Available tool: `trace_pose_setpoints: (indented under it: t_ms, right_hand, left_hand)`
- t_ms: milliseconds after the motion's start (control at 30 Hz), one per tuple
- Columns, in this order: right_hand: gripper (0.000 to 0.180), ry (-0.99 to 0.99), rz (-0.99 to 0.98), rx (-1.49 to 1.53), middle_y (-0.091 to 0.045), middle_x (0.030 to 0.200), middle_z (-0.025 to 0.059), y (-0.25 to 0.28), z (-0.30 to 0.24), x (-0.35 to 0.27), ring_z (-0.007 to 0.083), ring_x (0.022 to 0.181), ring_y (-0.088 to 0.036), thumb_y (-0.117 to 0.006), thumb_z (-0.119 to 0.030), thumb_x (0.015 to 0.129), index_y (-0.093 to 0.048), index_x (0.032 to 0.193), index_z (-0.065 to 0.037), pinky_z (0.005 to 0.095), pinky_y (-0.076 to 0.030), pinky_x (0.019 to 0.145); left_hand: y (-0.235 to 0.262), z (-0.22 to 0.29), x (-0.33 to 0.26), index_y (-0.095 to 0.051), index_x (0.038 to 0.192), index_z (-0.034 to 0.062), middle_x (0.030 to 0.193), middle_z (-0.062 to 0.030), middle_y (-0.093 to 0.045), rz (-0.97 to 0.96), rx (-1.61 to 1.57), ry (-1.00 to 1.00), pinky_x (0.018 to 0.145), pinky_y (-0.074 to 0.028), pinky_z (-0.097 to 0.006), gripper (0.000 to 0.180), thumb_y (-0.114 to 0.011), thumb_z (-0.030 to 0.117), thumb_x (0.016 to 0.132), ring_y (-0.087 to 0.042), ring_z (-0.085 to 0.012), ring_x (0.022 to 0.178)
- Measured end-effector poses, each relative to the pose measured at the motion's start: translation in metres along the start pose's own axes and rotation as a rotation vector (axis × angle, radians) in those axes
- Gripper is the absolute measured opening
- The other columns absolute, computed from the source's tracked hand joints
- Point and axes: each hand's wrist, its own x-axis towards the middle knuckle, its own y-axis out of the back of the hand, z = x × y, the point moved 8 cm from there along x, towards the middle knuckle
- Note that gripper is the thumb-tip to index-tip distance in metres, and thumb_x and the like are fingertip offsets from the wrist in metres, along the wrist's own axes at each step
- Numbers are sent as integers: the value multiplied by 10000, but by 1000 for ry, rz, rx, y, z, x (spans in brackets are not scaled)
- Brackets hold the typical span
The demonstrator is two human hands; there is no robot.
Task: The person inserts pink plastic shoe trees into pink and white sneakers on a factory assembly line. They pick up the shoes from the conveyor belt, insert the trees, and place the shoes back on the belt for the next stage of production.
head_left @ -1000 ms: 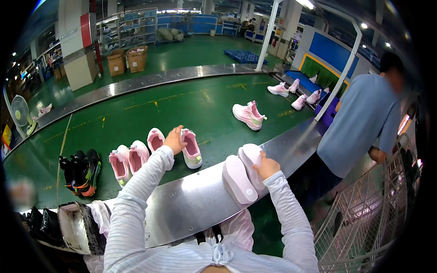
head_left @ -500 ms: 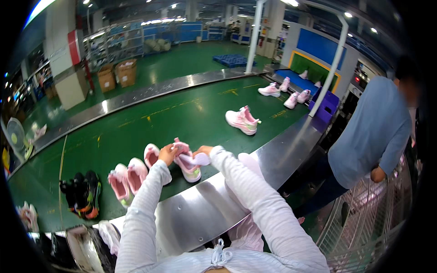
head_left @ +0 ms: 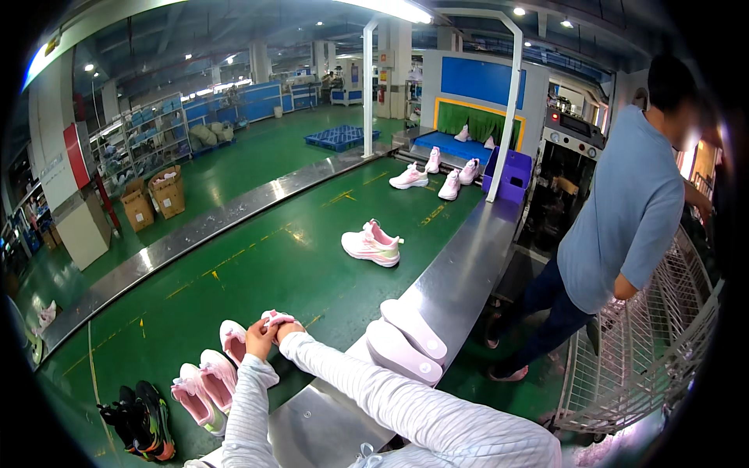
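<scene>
- Green conveyor belt [head_left: 257, 265] runs across a large factory hall, with a steel rim [head_left: 460, 273] along its near side and shelves and cardboard boxes [head_left: 156, 195] beyond its far edge.
- Both hands meet at the near part of the belt: the left hand [head_left: 257, 340] and the right hand [head_left: 285, 327] are closed together around a pink shoe [head_left: 275, 318], the fingers gripping it from either side.
- Only the top of that pink shoe shows above the hands; it looks pale pink with a deeper pink lining, and the rest is hidden by the fingers.
- Both forearms wear white sleeves with fine stripes [head_left: 367, 382].
- Just left of the hands a second pink shoe [head_left: 232, 340] lies on the belt, touching or nearly touching the left hand.
- Further left sits a pair of pink shoes [head_left: 201, 390], and beyond them a pair of black shoes [head_left: 140, 417] with bright trim.
- On the steel rim to the right lie two white soles [head_left: 406, 343], bottoms up, side by side.
- Farther up the belt stands another pink and white pair [head_left: 371, 243], and more shoes [head_left: 437, 178] near a blue tunnel opening.
- A person in a blue shirt [head_left: 624, 210] stands at the right, beside a wire cart [head_left: 655, 351].
</scene>
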Motion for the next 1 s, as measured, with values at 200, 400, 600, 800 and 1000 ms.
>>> trace_pose_setpoints:
  t_ms: [200,400,600,800,1000]
  right_hand:
    - [200,-53,-69,-101,-509,976,120,9,-5,-5,242,903,-520,-498,-175,776,-556,918,-46,289,-419,832]
    - [224,-76,-173,-145,-472,1096,138,18,-4,-10,274,989,-488,-479,-141,782,-541,975,-45,308,-403,851]
    - [230,348,-2,202,-448,1186,161,94,-18,-115,309,1035,-475,-466,-99,785,-535,995,-35,339,-393,862]
    - [240,272,248,9,-458,1153,206,223,67,-208,347,1081,-427,-523,-104,757,-539,981,-18,396,-337,924]
    - [369,182,288,-140,-417,1195,234,221,93,-224,402,1122,-372,-607,-182,708,-524,1022,-8,409,-301,959]
  left_hand:
    - [-9,12,0,-574,973,-23,799,-59,-618,-23,-38,40,587,-452,-213,239,-579,113,776,-569,-101,692]
    - [-21,6,6,-590,959,-7,810,-49,-614,-29,29,8,591,-448,-229,221,-548,129,789,-559,-105,687]
    - [-1,89,-31,-484,1095,24,825,-105,-590,233,505,-294,712,-457,-315,405,-597,87,712,-571,-251,779]
    - [-87,73,-24,-599,820,26,782,-130,-577,-342,1019,-165,711,-456,-379,156,-561,111,695,-556,-300,745]
    - [-106,-34,3,-594,801,23,792,-103,-580,-848,1431,88,673,-461,-332,264,-566,251,671,-563,-248,728]
